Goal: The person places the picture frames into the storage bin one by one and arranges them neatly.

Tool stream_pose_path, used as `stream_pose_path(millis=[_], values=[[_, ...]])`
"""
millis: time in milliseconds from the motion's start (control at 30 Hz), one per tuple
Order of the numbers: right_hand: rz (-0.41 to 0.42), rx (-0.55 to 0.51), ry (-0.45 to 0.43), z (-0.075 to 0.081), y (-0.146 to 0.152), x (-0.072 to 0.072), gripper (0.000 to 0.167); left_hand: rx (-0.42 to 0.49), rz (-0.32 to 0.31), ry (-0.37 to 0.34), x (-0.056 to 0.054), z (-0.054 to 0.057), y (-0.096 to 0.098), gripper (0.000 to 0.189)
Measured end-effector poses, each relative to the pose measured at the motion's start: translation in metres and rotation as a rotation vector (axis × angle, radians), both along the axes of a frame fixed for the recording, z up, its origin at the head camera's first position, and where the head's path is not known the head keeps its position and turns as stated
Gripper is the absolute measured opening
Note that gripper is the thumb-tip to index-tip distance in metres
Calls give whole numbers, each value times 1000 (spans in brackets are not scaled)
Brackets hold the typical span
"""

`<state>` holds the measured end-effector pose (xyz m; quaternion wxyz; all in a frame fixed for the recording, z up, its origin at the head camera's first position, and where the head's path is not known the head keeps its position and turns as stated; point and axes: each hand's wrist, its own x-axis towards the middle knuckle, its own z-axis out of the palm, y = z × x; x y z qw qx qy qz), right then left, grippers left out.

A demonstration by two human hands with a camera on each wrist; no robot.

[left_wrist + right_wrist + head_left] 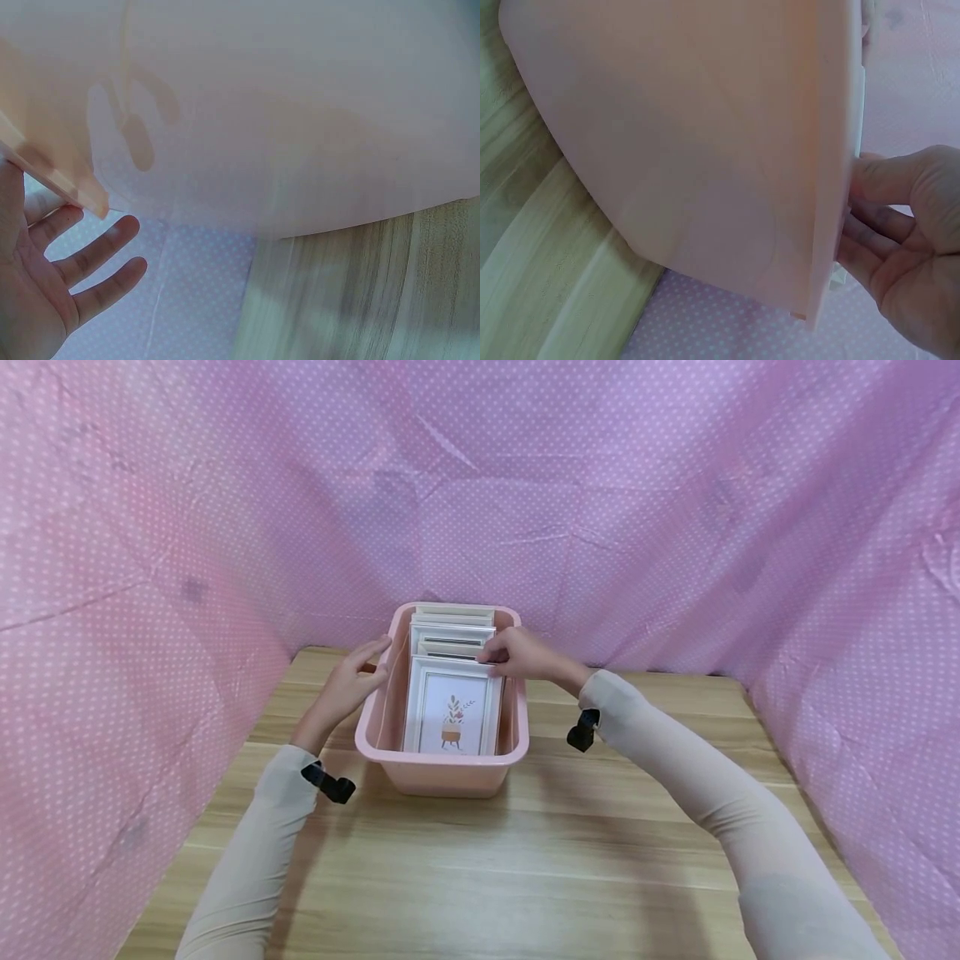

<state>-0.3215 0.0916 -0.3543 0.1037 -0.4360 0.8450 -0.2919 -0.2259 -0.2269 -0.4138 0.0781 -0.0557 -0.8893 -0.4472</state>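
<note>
A pink plastic tub (442,759) stands on the table and holds several white picture frames, leaning one behind another. The front picture frame (452,710) shows a potted plant print. My right hand (525,656) pinches its upper right corner between thumb and fingers; in the right wrist view the same hand (915,240) reaches over the rim, with the fingertips partly hidden. On the opposite side my left hand (348,685) rests at the tub's left rim. The left wrist view shows that hand (45,277) with fingers mostly straight, touching the rim; its thumb is hidden.
Behind the front one, more picture frames (453,633) fill the tub's far part. The wood-grain table (480,877) extends in front and to both sides. Pink dotted cloth (525,510) hangs around the back and sides, close behind the tub.
</note>
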Motion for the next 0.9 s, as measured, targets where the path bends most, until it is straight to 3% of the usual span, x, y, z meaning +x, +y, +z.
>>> stream_pose_path(millis=[300,900], values=[[60,1,-92,3,9,-4,36,-5,0,12,-2,1,0,57],[-7,-4,-108,-1,10,-1,44,-18,-6,2,-9,2,-3,57]])
